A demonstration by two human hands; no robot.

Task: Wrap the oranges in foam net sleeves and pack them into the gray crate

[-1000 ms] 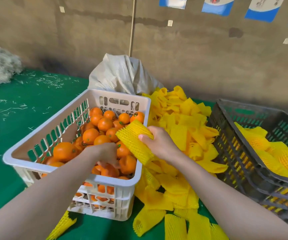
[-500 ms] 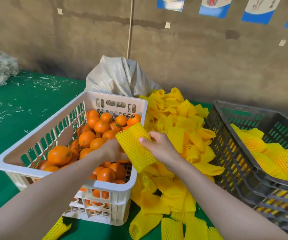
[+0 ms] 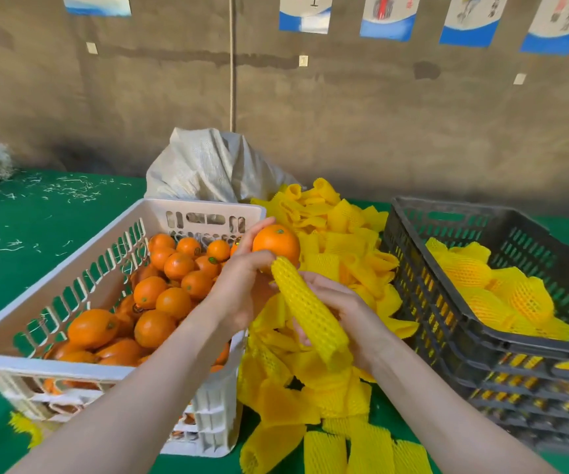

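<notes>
Since 1 s ago the L hand [image 3: 242, 289] has come up out of the white crate [image 3: 50, 362] w/ one orange [image 3: 278, 241], now held above the crate's right-far corner, approx. over the edge of the loose sleeve pile [image 3: 341, 234]. L fingers and thumb are curled round the fruit's left and lower side; most of the orange shows. R hand [image 3: 351, 313], which 1 s ago held its foam net sleeve [image 3: 310, 314] over the white crate's right rim, now has it just right of the L hand, fingers curled under it, sleeve lying across the palm. Sleeve is tilted: top end touches the orange's underside, bottom end points back toward the person; orange isn't inside it yet. Remaining oranges [image 3: 173, 268] fill the white crate on the left. Gray crate [image 3: 447, 302] sits at right, apart from both hands, w/ several wrapped oranges [image 3: 501, 292] in it. More yellow sleeves lie btw. the two crates and down to the near edge. A pale sack [image 3: 211, 165] stands behind the white crate, all on a green cover [image 3: 36, 227].
</notes>
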